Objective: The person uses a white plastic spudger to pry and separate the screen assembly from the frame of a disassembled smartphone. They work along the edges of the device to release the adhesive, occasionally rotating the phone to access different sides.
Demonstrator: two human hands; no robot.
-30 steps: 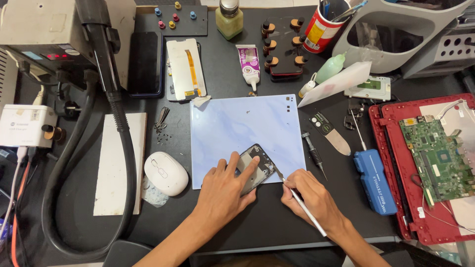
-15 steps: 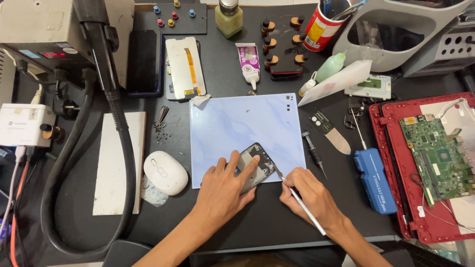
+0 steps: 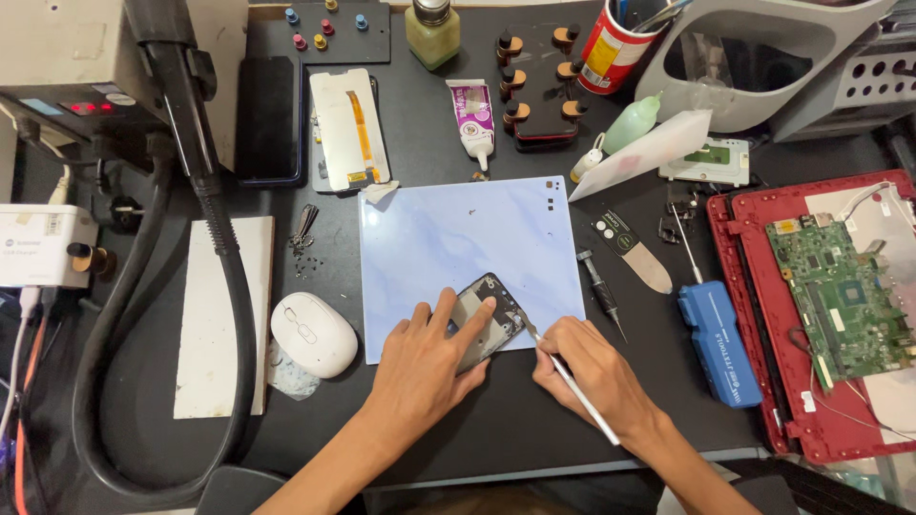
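The left hand (image 3: pixel 420 367) presses its spread fingers on a dark phone (image 3: pixel 489 319) lying on the blue mat (image 3: pixel 458 243); the right hand (image 3: pixel 592 377) pinches a white tool (image 3: pixel 572 389) whose tip touches the phone's right edge.

left hand (image 3: pixel 425 367): bare, no glove, ring or watch | right hand (image 3: pixel 596 377): bare too | forearms: bare, no sleeves, entering from 6 o'clock
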